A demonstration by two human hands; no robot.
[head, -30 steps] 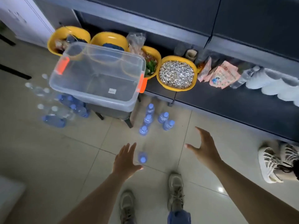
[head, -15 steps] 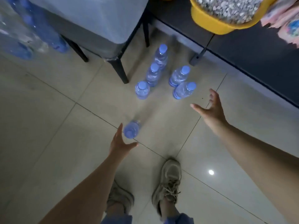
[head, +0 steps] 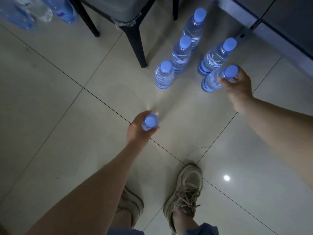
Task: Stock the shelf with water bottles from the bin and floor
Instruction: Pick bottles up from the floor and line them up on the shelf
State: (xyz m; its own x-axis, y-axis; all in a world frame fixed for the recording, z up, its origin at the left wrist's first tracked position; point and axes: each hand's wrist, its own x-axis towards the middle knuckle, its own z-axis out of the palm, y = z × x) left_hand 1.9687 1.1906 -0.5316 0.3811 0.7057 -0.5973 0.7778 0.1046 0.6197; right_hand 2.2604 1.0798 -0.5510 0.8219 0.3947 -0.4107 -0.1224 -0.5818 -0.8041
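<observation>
Hands and water bottles on a tiled floor, viewed from above. The left hand is curled around the neck of a lone bottle, which stands apart from the rest, nearest the feet; its blue cap is seen end-on between thumb and fingers. The right hand is closed around the upper part of a second bottle, just below its cap; whether that bottle's base touches the floor cannot be told. Three bottles are lined up beside a dark chair leg: near, middle and far. A further bottle stands just behind the one gripped by the right hand. More bottles are seen, blurred, at upper left. Two laced shoes are visible at the bottom.
</observation>
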